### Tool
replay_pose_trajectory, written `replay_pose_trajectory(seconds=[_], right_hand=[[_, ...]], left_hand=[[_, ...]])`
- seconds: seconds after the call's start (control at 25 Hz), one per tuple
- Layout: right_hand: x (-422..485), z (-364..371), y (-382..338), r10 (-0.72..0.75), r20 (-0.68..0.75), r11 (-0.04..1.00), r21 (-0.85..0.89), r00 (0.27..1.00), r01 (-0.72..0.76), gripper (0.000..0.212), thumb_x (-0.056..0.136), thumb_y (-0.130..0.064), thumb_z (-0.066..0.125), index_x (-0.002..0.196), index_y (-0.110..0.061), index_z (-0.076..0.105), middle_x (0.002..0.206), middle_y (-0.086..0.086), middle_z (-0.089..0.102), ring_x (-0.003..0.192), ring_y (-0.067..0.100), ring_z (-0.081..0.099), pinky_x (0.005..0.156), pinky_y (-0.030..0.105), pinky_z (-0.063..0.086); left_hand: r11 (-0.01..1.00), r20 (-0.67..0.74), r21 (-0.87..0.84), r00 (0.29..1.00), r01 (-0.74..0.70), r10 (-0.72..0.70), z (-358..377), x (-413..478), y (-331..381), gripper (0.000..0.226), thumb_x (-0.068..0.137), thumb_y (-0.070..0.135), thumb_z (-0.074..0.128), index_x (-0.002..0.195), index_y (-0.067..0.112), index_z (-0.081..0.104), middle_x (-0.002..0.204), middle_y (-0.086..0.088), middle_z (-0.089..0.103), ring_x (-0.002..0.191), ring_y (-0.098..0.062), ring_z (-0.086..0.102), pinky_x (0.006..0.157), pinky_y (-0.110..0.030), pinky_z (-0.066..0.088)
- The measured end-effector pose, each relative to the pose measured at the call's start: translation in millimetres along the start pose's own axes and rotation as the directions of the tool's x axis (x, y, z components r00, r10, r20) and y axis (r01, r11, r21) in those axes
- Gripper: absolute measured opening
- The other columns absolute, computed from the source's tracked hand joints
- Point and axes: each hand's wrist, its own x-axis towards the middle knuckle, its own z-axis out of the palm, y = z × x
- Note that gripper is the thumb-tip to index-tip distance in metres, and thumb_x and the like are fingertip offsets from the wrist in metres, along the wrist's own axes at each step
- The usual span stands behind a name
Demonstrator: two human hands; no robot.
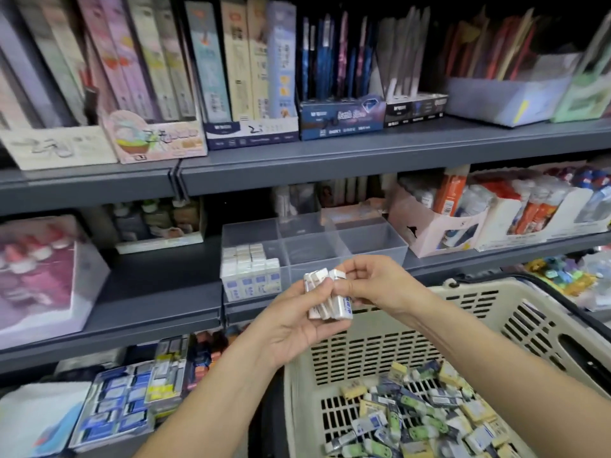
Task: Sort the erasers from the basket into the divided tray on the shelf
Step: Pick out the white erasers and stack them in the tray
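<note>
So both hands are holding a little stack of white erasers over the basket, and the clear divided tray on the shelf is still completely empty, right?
Not quite. The head view shows the divided tray is not empty: its front left compartment already holds white erasers standing in rows. The rest holds: the left hand and right hand hold a small stack above the basket.

Divided tray (373, 241): clear, smooth plastic with a slight frost. Basket (489, 328): beige moulded plastic, matt, with slotted walls. Shelf (363, 160): grey painted metal, satin finish. Erasers (327, 299) in the hands: white, in glossy printed paper sleeves. Display boxes (251, 133) above: printed cardboard.
</note>
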Motion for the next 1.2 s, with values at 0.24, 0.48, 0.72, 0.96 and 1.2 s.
replay_pose_trajectory(seconds=[0.24,0.48,0.72,0.96,1.2], right_hand=[[26.4,9.7,-22.1,-0.048,0.016,0.998,0.029,0.999,0.047,0.006,0.081,-0.003,0.066,0.085,-0.006,0.063,0.058,-0.002,0.066,0.049,0.003,0.057,0.048,0.014,0.048],[53.4,10.7,-28.6,-0.057,-0.029,0.997,0.042,0.998,0.058,0.009,0.086,-0.004,0.061,0.091,-0.005,0.068,0.068,0.004,0.072,0.061,0.006,0.066,0.060,0.014,0.054],[116.7,34.8,-25.6,-0.218,-0.175,0.840,-0.534,0.960,0.094,0.011,0.081,-0.018,0.070,0.091,-0.019,0.072,0.086,-0.001,0.069,0.072,0.005,0.059,0.068,0.018,0.046],[138.1,55.7,-11.0,-0.095,0.091,0.514,-0.848,0.991,0.127,0.018,0.087,-0.034,0.061,0.100,-0.027,0.071,0.114,-0.007,0.066,0.105,0.016,0.058,0.099,0.037,0.041],[130.6,58.4,-17.8,-0.141,0.124,0.403,-0.899,0.982,0.172,0.028,0.096,-0.033,0.045,0.114,-0.026,0.065,0.125,-0.004,0.060,0.114,0.021,0.054,0.104,0.039,0.036]], left_hand=[[0.992,-0.062,0.008,0.990,-0.125,0.125,-23.6,-5.2,22.4,0.047,0.064,0.008,0.069,0.111,0.008,0.058,0.081,-0.008,0.073,0.070,-0.016,0.070,0.057,-0.027,0.057],[0.951,-0.175,0.200,0.946,-0.237,0.273,-51.4,-3.9,42.7,0.036,0.075,0.009,0.069,0.108,0.010,0.056,0.092,-0.006,0.070,0.076,-0.015,0.069,0.058,-0.025,0.055],[0.891,-0.262,0.272,0.863,-0.363,0.432,-78.2,-8.8,67.4,0.027,0.082,0.009,0.066,0.106,0.018,0.056,0.093,-0.004,0.068,0.073,-0.012,0.069,0.057,-0.022,0.054],[0.886,-0.281,0.296,0.854,-0.358,0.439,-86.9,-6.9,70.9,0.028,0.081,0.013,0.067,0.106,0.017,0.056,0.097,-0.007,0.067,0.075,-0.013,0.070,0.058,-0.022,0.054],[0.918,-0.278,0.225,0.882,-0.325,0.380,-83.2,-4.3,71.1,0.024,0.081,0.012,0.066,0.103,0.014,0.057,0.092,-0.007,0.068,0.069,-0.010,0.070,0.057,-0.022,0.054]])
